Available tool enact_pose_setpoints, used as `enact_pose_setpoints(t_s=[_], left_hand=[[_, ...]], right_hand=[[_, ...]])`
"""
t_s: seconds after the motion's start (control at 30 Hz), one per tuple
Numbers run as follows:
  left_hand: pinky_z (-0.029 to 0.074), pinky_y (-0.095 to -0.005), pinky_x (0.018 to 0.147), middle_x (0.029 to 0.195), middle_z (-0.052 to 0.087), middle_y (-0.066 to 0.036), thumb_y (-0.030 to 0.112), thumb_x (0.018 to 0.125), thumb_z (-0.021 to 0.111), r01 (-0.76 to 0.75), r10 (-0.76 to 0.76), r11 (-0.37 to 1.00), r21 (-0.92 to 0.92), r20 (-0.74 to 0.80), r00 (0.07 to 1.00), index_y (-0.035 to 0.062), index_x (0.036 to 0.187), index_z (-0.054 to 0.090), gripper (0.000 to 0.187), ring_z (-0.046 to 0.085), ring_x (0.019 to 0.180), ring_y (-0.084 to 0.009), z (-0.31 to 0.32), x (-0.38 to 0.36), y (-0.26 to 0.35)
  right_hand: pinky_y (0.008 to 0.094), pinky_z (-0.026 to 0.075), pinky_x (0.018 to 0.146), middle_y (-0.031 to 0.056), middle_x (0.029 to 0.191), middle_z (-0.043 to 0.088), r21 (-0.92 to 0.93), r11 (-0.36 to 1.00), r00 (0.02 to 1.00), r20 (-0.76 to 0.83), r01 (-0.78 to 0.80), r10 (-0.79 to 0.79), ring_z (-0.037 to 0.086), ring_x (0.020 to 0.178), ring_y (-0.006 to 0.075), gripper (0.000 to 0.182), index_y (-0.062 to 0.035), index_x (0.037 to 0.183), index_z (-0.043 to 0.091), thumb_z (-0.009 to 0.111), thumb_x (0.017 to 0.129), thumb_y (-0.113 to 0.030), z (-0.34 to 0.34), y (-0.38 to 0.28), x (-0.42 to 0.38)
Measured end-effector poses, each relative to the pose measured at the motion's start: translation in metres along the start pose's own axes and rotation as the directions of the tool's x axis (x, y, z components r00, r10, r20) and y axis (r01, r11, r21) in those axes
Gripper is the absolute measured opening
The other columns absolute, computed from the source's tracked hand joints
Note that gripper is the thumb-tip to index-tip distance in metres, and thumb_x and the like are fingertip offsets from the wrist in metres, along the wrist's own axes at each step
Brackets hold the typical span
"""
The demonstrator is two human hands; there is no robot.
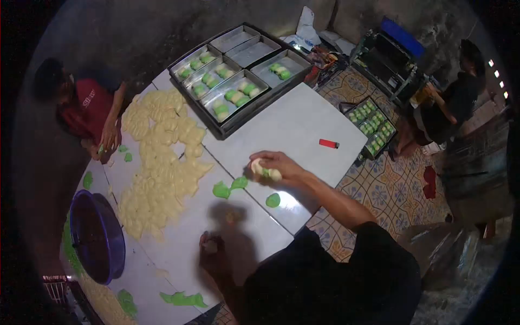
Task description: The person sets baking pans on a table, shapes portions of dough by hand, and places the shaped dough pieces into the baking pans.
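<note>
My right hand is closed around a rolled dough piece of cream and green, held above the table. Lower and to the left, my left hand is in dark shadow with curled fingers; a small pale patch shows at them, but I cannot make out what it is. Flat green dough pieces lie on the white tabletop near my hands, with another green piece below my right wrist. Many overlapping cream dough pieces cover the table's left part.
Metal pans, some holding green-and-cream dough rolls, sit in a black tray at the back. A red lighter lies on the right. A purple basin stands left. One person handles green dough; another stands beyond a filled tray.
</note>
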State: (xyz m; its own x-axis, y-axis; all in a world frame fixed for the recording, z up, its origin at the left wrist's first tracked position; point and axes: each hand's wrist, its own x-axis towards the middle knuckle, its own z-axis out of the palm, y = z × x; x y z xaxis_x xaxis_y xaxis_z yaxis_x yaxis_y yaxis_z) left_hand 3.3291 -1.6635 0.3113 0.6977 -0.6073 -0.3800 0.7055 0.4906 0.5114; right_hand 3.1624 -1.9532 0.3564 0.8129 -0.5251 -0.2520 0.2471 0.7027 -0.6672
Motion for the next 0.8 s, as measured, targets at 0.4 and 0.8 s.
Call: enact_pose_setpoints(t_s=[0.4,0.8], left_hand=[[0.041,-0.0369,0.065,0.068,0.047,-0.004,0.046,0.098,0.040,0.100,-0.070,0.971,0.216,-0.143,0.987,0.0039,0.090,0.055,0.045,0.046,0.064,-0.0232,0.119,0.034,-0.083],[0.034,-0.0409,0.107,0.140,0.043,-0.018,0.036,0.098,0.038,-0.035,-0.004,0.902,0.429,0.088,0.996,0.0047,0.140,0.036,0.052,0.045,0.125,-0.0281,0.132,0.034,-0.102]], right_hand=[[0.0303,0.047,0.085,0.0128,0.118,0.059,-0.924,0.319,0.903,0.056,0.209,-0.426,0.057,0.102,0.0177,0.046,0.0003,0.124,0.055,0.055,0.094,-0.034,-0.164,-0.219,0.246],[0.0423,0.040,0.099,0.0111,0.126,0.050,-0.709,0.238,0.748,0.636,0.664,-0.191,0.047,0.117,0.0306,0.035,-0.0083,0.120,0.056,0.063,0.086,-0.010,0.005,0.008,0.026]])
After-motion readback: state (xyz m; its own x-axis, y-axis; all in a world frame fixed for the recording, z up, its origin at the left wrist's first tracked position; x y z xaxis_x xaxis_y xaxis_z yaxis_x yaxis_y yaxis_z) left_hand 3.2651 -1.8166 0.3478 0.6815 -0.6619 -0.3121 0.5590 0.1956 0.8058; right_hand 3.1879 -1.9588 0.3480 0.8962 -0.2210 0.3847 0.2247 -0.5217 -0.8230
